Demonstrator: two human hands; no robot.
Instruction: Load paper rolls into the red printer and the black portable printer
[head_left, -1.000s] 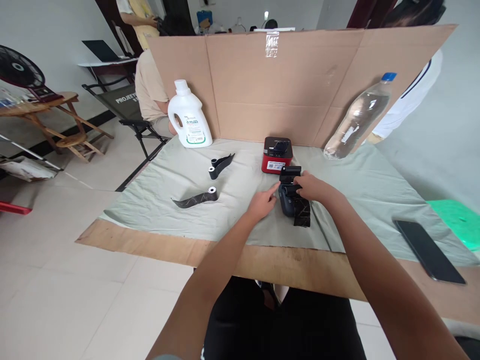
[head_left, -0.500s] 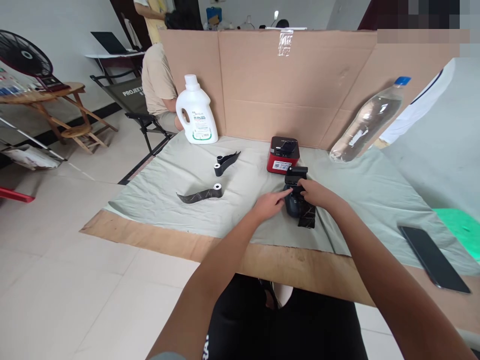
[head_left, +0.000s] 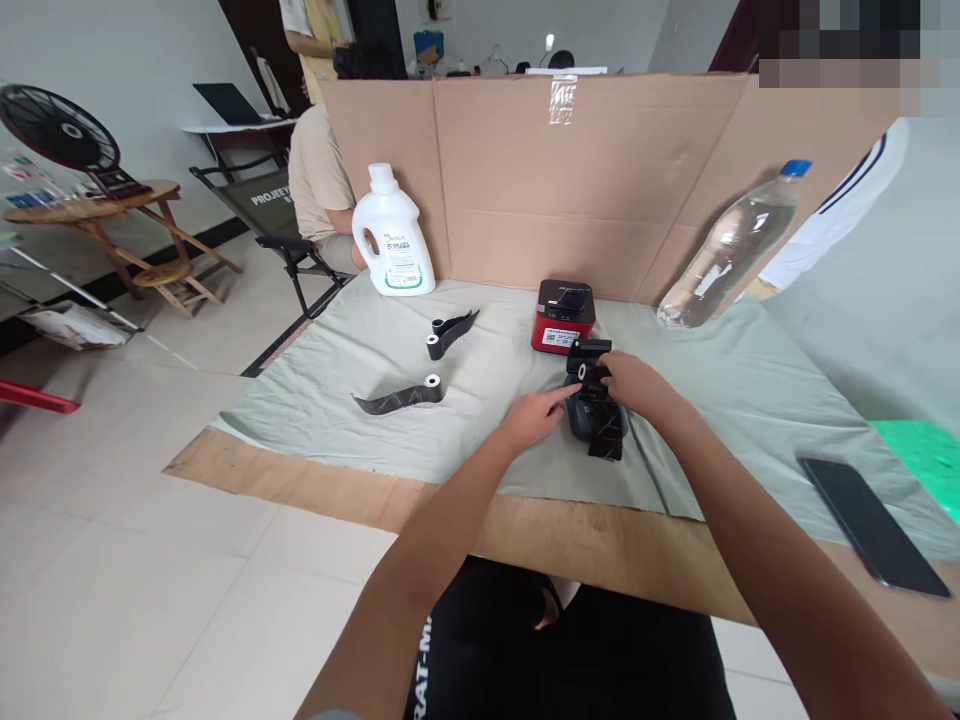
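A small dark printer with its lid raised sits on the cloth in front of me. My right hand pinches a black paper roll with a pale core, above the printer's opening. The roll's loose strip hangs over the printer's front. My left hand lies at the printer's left side, index finger stretched out and touching its edge. More rolls lie to the left: one black roll with its strip unwound, and a pair of small rolls behind it.
A red and black box-shaped device stands just behind the printer. A white detergent jug and a leaning clear bottle stand near the cardboard screen. A phone lies at right. A seated person is beyond the screen.
The paper roll in my right hand has turned and lifted a little, so its pale core now shows. The left hand stays at the printer's side. The view has tilted slightly.
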